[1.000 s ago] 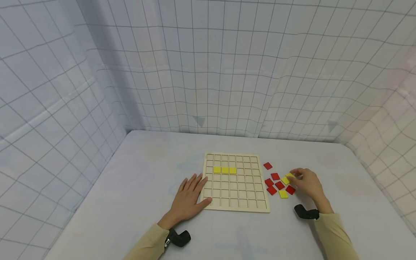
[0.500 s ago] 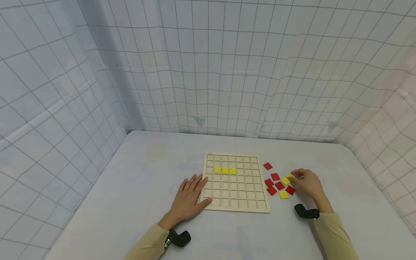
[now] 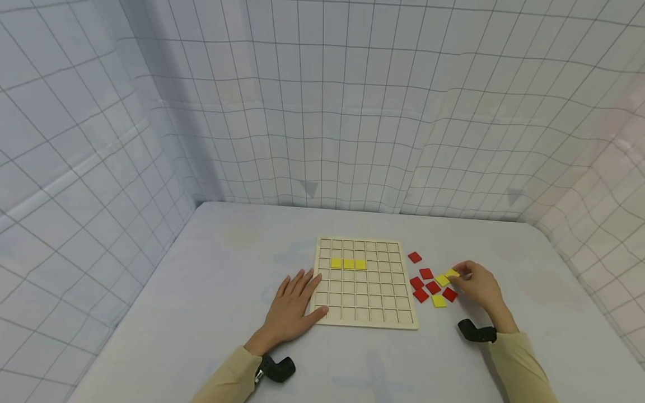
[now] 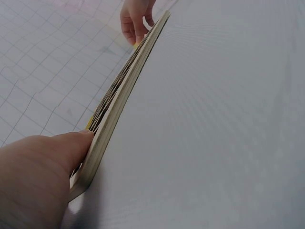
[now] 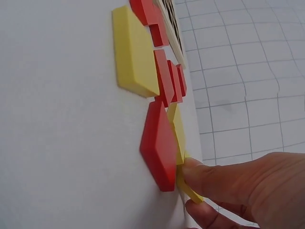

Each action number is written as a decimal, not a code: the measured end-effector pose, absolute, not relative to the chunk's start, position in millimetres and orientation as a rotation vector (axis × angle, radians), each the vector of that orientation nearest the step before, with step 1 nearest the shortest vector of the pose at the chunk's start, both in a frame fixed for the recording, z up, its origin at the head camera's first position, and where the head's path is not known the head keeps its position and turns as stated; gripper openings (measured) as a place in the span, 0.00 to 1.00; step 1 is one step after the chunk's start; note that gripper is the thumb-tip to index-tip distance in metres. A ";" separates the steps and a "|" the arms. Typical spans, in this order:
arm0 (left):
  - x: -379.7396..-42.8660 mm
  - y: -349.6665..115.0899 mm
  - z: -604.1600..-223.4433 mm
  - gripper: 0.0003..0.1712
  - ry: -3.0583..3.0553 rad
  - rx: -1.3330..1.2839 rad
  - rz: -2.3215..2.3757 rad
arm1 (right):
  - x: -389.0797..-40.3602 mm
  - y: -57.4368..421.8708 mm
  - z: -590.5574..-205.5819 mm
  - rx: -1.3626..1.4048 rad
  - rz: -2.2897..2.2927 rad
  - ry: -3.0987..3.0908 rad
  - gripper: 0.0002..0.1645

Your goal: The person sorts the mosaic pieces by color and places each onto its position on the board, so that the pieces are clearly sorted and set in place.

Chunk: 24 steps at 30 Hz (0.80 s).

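A pale wooden grid board [image 3: 370, 310] lies on the table, with a row of three yellow square tiles [image 3: 348, 263] in its upper left cells. My left hand [image 3: 292, 313] rests flat on the board's left edge, fingers spread and thumb over the lower left corner. To the right of the board, my right hand [image 3: 477, 286] pinches a yellow tile [image 5: 189, 190] between thumb and fingers. Another yellow tile [image 3: 442, 280] lies right beside that one, and a red tile [image 5: 159, 148] lies close to the thumb in the right wrist view.
Several red tiles [image 3: 426, 273] are scattered between the board and my right hand. One more yellow tile [image 3: 439, 301] lies at the near side of this group. Grid-patterned white curtains [image 3: 322, 112] surround the white table [image 3: 227, 240] at the back and sides.
My right hand has shifted very slightly to the right with the pinched yellow tile. The left hand and the board have stayed in place.
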State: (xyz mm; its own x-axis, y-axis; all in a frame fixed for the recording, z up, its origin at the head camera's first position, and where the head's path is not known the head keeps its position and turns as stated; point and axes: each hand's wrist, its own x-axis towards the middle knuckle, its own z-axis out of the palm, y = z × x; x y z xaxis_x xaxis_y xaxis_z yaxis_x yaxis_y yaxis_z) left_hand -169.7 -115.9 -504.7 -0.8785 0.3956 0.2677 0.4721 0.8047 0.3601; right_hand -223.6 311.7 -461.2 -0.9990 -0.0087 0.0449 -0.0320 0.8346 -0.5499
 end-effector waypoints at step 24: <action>-170.1 -116.5 -505.8 0.42 -2.812 -0.681 -0.616 | -213.2 314.8 -465.1 0.017 0.902 -2.961 0.21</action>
